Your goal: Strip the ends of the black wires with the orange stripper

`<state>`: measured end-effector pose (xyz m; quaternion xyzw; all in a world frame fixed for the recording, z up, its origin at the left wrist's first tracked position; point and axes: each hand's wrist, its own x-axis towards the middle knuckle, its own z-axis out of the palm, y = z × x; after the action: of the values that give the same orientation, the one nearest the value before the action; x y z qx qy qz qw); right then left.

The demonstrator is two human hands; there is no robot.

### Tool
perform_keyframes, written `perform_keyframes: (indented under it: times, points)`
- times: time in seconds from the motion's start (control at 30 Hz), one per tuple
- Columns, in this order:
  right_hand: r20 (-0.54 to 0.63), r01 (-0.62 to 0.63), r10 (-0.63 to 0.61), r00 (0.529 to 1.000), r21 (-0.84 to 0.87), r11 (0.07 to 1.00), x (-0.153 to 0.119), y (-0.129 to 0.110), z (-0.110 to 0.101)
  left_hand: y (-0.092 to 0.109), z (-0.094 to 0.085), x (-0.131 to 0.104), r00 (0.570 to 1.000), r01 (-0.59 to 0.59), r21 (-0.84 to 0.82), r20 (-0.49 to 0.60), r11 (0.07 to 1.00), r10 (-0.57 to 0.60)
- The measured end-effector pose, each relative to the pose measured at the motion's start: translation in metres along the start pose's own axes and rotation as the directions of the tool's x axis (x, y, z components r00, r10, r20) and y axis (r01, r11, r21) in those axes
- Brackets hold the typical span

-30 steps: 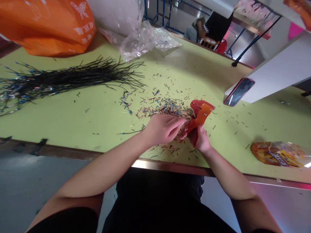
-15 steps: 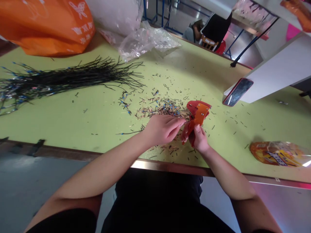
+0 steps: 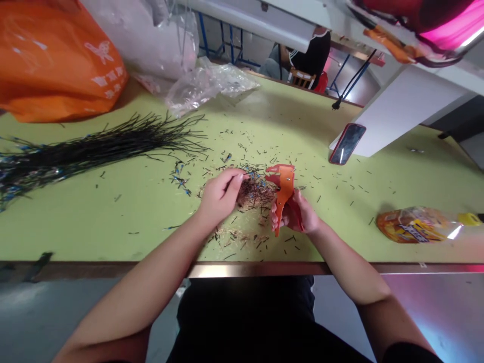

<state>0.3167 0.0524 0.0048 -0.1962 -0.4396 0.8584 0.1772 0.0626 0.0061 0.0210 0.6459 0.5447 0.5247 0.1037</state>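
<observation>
My right hand (image 3: 293, 214) is wrapped round the handles of an orange and red wire stripper (image 3: 286, 184), whose jaws point up and to the left. Left of it, apart from the tool, my left hand (image 3: 223, 190) is closed in a pinch; whatever is between its fingertips is too small to make out. Between the hands lies a pile of black and blue wire scraps (image 3: 257, 189). A long bundle of black wires (image 3: 109, 143) with blue ends stretches across the left of the green table (image 3: 151, 217).
An orange bag (image 3: 56, 65) and clear plastic bags (image 3: 212, 85) sit at the back left. A phone (image 3: 347, 143) leans on a white panel (image 3: 397, 111). On the right lies a bottle of orange liquid (image 3: 416, 224). A seated person (image 3: 310, 58) is beyond the table.
My left hand has moved left, away from the wire stripper. The tool has turned more upright in my right hand. The camera view has shifted.
</observation>
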Motion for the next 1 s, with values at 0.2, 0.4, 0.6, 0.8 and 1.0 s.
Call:
perform_keyframes:
  times: [0.2,0.4,0.6,0.8,1.0]
  points:
    - [0.155,-0.082,0.083,0.984,-0.014,0.997,-0.004,0.003,0.000,-0.008,0.006,-0.002,0.985,-0.035,0.145,0.172,0.989,0.010]
    - [0.170,-0.082,0.083,0.982,-0.012,0.997,-0.003,0.004,0.003,-0.002,0.008,-0.002,0.963,-0.084,0.239,0.270,0.967,0.017]
    - [0.111,-0.061,0.066,0.992,-0.049,0.997,-0.002,0.006,0.008,-0.006,0.006,-0.004,0.970,-0.057,0.243,0.243,0.968,-0.003]
    - [0.082,-0.005,0.011,0.997,-0.066,0.998,0.007,0.020,0.010,-0.010,0.005,-0.004,0.966,0.016,0.268,0.245,0.963,-0.084]
    - [-0.017,0.058,-0.062,0.998,-0.168,0.984,0.018,0.030,0.022,-0.012,0.005,-0.005,0.964,0.043,0.287,0.238,0.957,-0.115]
